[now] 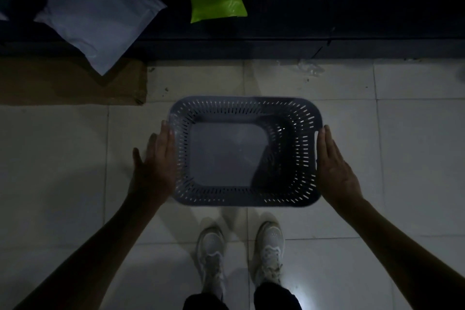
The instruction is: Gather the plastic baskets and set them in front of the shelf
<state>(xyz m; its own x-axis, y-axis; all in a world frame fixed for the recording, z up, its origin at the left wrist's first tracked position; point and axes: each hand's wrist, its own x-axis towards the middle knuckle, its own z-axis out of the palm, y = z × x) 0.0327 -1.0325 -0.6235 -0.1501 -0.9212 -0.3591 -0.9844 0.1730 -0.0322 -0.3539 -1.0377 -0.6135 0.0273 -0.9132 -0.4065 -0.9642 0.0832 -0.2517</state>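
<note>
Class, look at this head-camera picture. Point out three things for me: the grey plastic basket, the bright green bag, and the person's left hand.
basket [245,200]: head view, on its near slotted rim.
green bag [217,0]: head view, on its middle.
left hand [154,158]: head view, on the back of the hand.

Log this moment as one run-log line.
basket: empty, before shelf | left hand: flat at left rim | right hand: flat at right rim | grip: none

The scene is dim and underexposed, with a cold bluish cast. The pale tiled floor catches most of the light, while the shelf at twelve o'clock sinks almost into black. A small bright glare spot sits at six o'clock. The left hand is motion-blurred. Straight lines bow toward the frame edges.
</note>
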